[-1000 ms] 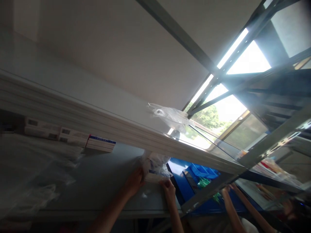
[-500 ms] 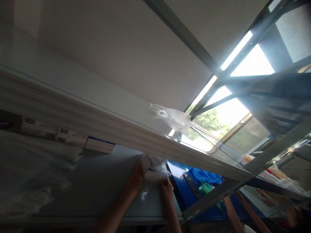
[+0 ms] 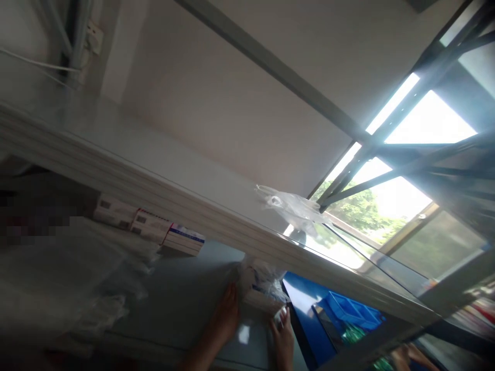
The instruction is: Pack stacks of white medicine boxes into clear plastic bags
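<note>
On the grey worktop, under a pale shelf edge, lies a white box (image 3: 257, 298) with crumpled clear plastic (image 3: 268, 275) over it. My left hand (image 3: 226, 314) is at the box's left side, fingers stretched upward and a small gap apart from it; shadow and blur soften its outline. Close by the box's lower right corner is my right hand (image 3: 284, 332). Its fingers are bent together around a small pale bit that I cannot make out. Farther left, a row of white boxes stands against the back, the nearest one with a blue stripe (image 3: 184, 240).
Clear plastic bags (image 3: 88, 273) cover the worktop's left part. A shelf (image 3: 216, 216) crosses above my hands, with a plastic bag (image 3: 296, 203) on it. To the right, blue bins (image 3: 353, 309) stand on a blue surface, near another person's hands (image 3: 410, 355) and a metal frame.
My view has swung left, so everything sits farther right and lower. My left hand has come slightly away from the box. My right hand has lowered a little from the box's corner.
</note>
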`<action>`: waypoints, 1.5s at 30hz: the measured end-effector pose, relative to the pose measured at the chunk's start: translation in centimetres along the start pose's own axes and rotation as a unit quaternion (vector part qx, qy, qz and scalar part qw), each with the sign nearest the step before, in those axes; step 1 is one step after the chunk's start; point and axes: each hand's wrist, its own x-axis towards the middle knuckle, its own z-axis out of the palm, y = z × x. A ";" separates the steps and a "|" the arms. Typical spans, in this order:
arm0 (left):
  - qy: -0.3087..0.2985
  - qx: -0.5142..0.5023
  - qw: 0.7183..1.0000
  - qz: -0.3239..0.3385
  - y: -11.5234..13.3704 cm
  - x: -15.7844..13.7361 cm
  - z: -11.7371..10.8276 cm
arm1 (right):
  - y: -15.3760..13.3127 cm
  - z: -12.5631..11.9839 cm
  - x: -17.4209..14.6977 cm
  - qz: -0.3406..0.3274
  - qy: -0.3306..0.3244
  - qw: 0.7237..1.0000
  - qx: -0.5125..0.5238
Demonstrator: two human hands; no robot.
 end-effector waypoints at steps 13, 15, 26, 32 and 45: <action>0.013 -0.042 0.999 0.029 -1.8 -11.4 -13.9 | -4.0 2.6 -8.9 -0.001 0.017 0.999 0.052; 0.115 0.045 0.992 0.024 -3.2 -13.8 -18.7 | -6.3 4.3 -11.3 -0.036 -0.004 0.997 0.073; 0.139 0.342 0.910 -0.188 -13.2 -24.1 -28.7 | -28.4 13.6 -25.1 -0.236 -0.277 0.924 0.119; 0.082 0.324 0.920 -0.207 -15.4 -23.8 -28.1 | -33.5 15.8 -25.3 -0.245 -0.348 0.903 0.058; 0.136 0.295 0.925 -0.197 -13.5 -22.6 -28.8 | -34.2 18.8 -23.4 -0.236 -0.419 0.877 0.010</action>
